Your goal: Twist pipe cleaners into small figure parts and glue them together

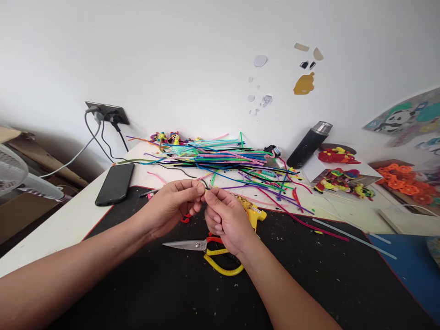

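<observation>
My left hand (180,197) and my right hand (228,217) meet fingertip to fingertip above the black mat (137,284). Both are closed in a pinch, and whatever lies between the fingers is too small and covered to name. A thin dark strand shows just behind the fingertips; I cannot tell whether it is held. Scissors (187,245) with yellow and red handles lie under my right hand, blades pointing left. Beyond that hand is a yellow glue gun (256,215), partly covered. A small red curled piece (186,218) rests below my left fingers.
Colourful pipe cleaners (220,156) are heaped along the wall. A black phone (115,183) lies at left, near a fan (13,169). At right are a black flask (309,144), small figures (343,181), orange pieces (398,181) and clear glue sticks (354,238).
</observation>
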The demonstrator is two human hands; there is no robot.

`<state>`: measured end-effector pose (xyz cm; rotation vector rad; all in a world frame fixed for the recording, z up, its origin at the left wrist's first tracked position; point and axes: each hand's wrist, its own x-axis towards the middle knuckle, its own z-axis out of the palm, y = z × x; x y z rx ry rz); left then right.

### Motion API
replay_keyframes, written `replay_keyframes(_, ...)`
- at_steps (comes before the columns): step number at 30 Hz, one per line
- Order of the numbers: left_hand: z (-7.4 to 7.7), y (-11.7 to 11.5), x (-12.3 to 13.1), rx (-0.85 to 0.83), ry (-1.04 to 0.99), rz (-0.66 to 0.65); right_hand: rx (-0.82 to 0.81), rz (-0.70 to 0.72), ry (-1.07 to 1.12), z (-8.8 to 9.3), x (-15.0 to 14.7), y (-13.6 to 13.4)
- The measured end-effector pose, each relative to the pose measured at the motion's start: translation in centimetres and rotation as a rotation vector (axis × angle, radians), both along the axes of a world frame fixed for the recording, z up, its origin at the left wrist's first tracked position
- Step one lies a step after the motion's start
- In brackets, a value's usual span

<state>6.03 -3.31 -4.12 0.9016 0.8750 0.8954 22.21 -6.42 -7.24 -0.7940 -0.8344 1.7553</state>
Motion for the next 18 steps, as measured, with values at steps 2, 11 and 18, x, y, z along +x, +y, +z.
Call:
replay_keyframes(2, -0.03, -0.22, 0.06, -0.004, -0.01, 0.007, 0.006, -0.001, -0.001, 0.12, -0.04, -0.05)
replay_keyframes(11, -0.15, -0.54, 0.45, -0.002, -0.022, -0.004, 0.064, -0.089, -0.05, 0.32, -0.22, -0.1)
replay_keyframes(18, -0.41, -0.14, 0.32, 0.019, -0.056, -0.037, 0.023, -0.08, -0.021, 0.18, -0.09, 0.0)
